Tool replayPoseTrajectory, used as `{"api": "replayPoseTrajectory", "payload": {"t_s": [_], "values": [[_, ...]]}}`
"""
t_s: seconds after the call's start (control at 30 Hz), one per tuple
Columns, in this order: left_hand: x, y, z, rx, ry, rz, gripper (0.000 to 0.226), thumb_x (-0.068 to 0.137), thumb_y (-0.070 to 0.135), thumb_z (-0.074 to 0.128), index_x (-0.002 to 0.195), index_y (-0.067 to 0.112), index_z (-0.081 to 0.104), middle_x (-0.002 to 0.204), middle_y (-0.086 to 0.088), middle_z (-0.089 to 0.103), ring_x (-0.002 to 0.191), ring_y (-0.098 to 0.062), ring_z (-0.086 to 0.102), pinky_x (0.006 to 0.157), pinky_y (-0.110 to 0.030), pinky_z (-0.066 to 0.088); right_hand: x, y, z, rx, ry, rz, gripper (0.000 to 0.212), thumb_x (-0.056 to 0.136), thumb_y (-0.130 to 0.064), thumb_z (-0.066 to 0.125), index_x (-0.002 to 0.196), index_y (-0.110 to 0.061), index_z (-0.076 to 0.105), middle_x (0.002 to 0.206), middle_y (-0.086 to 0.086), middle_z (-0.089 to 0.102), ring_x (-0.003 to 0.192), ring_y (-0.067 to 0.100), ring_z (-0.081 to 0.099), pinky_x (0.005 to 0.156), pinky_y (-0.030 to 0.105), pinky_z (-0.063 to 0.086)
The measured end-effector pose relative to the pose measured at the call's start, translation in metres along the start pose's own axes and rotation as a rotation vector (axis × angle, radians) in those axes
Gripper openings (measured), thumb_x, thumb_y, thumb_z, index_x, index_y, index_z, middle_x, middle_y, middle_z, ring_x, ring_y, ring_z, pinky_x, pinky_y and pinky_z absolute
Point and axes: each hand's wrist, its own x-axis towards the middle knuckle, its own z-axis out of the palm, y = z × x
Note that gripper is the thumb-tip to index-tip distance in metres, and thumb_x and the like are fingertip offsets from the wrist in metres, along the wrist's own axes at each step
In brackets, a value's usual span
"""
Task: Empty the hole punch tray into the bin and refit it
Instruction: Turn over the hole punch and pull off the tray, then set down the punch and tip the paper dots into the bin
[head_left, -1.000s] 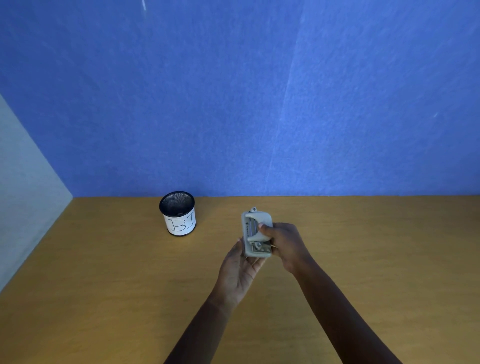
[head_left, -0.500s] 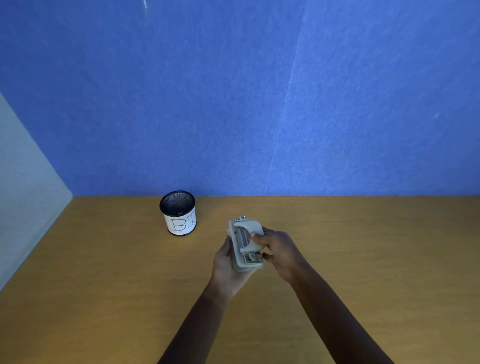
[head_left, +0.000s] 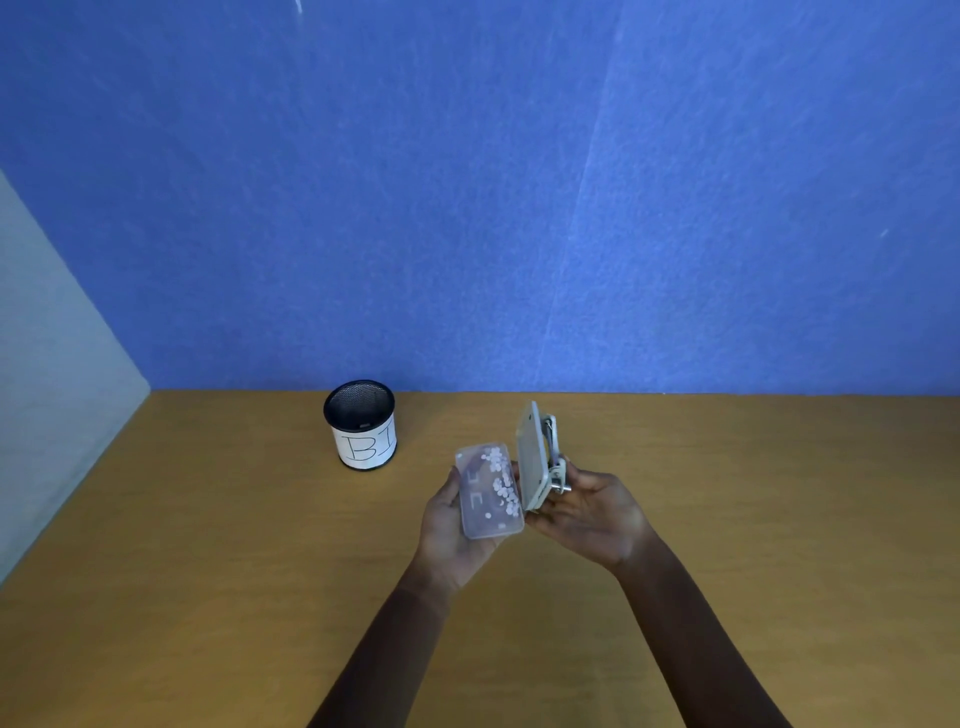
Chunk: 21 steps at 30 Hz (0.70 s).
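Observation:
My left hand (head_left: 447, 530) cups a clear plastic tray (head_left: 487, 491), open side up, with several white paper dots lying along its right side. Right beside it, my right hand (head_left: 592, 512) grips the grey hole punch (head_left: 537, 457), tipped on its edge with its flat underside facing the tray. Tray and punch are apart except near their lower ends, where they nearly touch. Both are held above the wooden desk (head_left: 727, 519). The bin (head_left: 360, 431), a small black mesh cup with a white label, stands on the desk to the left, near the back wall.
A blue wall rises directly behind the desk's back edge. A grey panel closes off the left side. Bare desk surface lies between the bin and my hands and stretches to the right.
The punch was whole in both hands before. Now the tray is off its base and lies in my left hand, and the punch body has swung upright in my right hand.

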Motion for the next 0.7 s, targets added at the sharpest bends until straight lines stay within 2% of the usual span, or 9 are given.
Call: {"api": "replayPoseTrajectory", "payload": {"t_s": [0.1, 0.2, 0.27, 0.33, 0.43, 0.5, 0.57, 0.63, 0.7], "values": [[0.002, 0.001, 0.001, 0.034, 0.004, 0.014, 0.045, 0.098, 0.039, 0.028, 0.099, 0.009, 0.062, 0.077, -0.01, 0.077, 0.068, -0.023, 0.074, 0.058, -0.031, 0.061, 0.0, 0.001, -0.007, 0.01, -0.08, -0.023, 0.059, 0.047, -0.012, 0.081, 0.102, 0.002, 0.065, 0.092, 0.018, 0.073, 0.091, 0.029, 0.067, 0.072, 0.04, 0.06], [0.002, 0.003, 0.003, 0.047, 0.014, 0.009, 0.044, 0.098, 0.038, 0.029, 0.099, 0.01, 0.062, 0.076, -0.008, 0.077, 0.072, -0.021, 0.071, 0.065, -0.031, 0.059, 0.0, -0.004, -0.011, 0.058, -0.161, -0.035, 0.085, 0.04, -0.011, 0.09, 0.117, 0.005, 0.057, 0.104, 0.017, 0.068, 0.092, 0.027, 0.067, 0.08, 0.038, 0.059], [0.002, 0.005, 0.003, 0.045, 0.02, 0.012, 0.044, 0.098, 0.038, 0.028, 0.098, 0.009, 0.061, 0.073, -0.008, 0.076, 0.066, -0.02, 0.071, 0.06, -0.028, 0.06, 0.0, -0.007, -0.014, 0.049, -0.157, -0.057, 0.066, 0.054, -0.013, 0.082, 0.114, 0.006, 0.061, 0.11, 0.018, 0.068, 0.099, 0.028, 0.066, 0.093, 0.04, 0.052], [0.002, 0.007, 0.002, 0.038, 0.024, 0.022, 0.044, 0.098, 0.038, 0.028, 0.096, 0.008, 0.061, 0.069, -0.008, 0.076, 0.06, -0.019, 0.071, 0.056, -0.025, 0.06, 0.0, -0.011, -0.019, 0.047, -0.113, -0.102, 0.043, 0.069, -0.017, 0.063, 0.108, 0.003, 0.066, 0.117, 0.018, 0.067, 0.11, 0.03, 0.062, 0.101, 0.043, 0.046], [0.0, 0.01, 0.002, 0.05, 0.031, 0.03, 0.046, 0.098, 0.039, 0.027, 0.101, 0.008, 0.062, 0.08, -0.011, 0.075, 0.074, -0.021, 0.069, 0.065, -0.028, 0.059, 0.0, -0.014, -0.023, -0.003, -0.055, -0.152, 0.035, 0.065, -0.016, 0.062, 0.094, 0.0, 0.073, 0.101, 0.014, 0.074, 0.095, 0.026, 0.07, 0.083, 0.034, 0.058], [-0.002, 0.011, 0.003, 0.04, 0.024, 0.028, 0.047, 0.098, 0.039, 0.027, 0.109, 0.007, 0.059, 0.095, -0.015, 0.07, 0.085, -0.024, 0.065, 0.076, -0.034, 0.054, 0.001, -0.014, -0.027, -0.049, 0.038, -0.155, 0.027, 0.076, -0.013, 0.057, 0.096, 0.002, 0.068, 0.091, 0.012, 0.075, 0.089, 0.024, 0.068, 0.072, 0.029, 0.06], [-0.003, 0.011, 0.003, 0.023, 0.014, 0.025, 0.049, 0.098, 0.039, 0.026, 0.111, 0.005, 0.058, 0.094, -0.017, 0.072, 0.082, -0.026, 0.07, 0.073, -0.032, 0.056, 0.008, -0.012, -0.034, -0.091, 0.154, -0.17, 0.023, 0.092, -0.011, 0.044, 0.099, 0.004, 0.061, 0.084, 0.014, 0.07, 0.079, 0.022, 0.065, 0.069, 0.027, 0.057], [-0.004, 0.011, 0.003, 0.005, 0.003, 0.017, 0.052, 0.098, 0.039, 0.024, 0.11, 0.002, 0.058, 0.088, -0.018, 0.074, 0.076, -0.026, 0.073, 0.068, -0.03, 0.06, 0.017, -0.008, -0.04, -0.2, 0.282, -0.2, 0.02, 0.094, -0.006, 0.042, 0.092, 0.004, 0.059, 0.069, 0.011, 0.07, 0.062, 0.019, 0.067, 0.056, 0.023, 0.057], [-0.007, 0.011, 0.005, 0.009, 0.01, 0.015, 0.053, 0.098, 0.04, 0.024, 0.11, 0.001, 0.058, 0.09, -0.018, 0.073, 0.078, -0.025, 0.073, 0.071, -0.031, 0.059, 0.026, -0.001, -0.046, -0.357, 0.41, -0.216, 0.017, 0.093, -0.001, 0.045, 0.096, 0.01, 0.058, 0.07, 0.014, 0.065, 0.062, 0.022, 0.063, 0.055, 0.026, 0.056]]}}
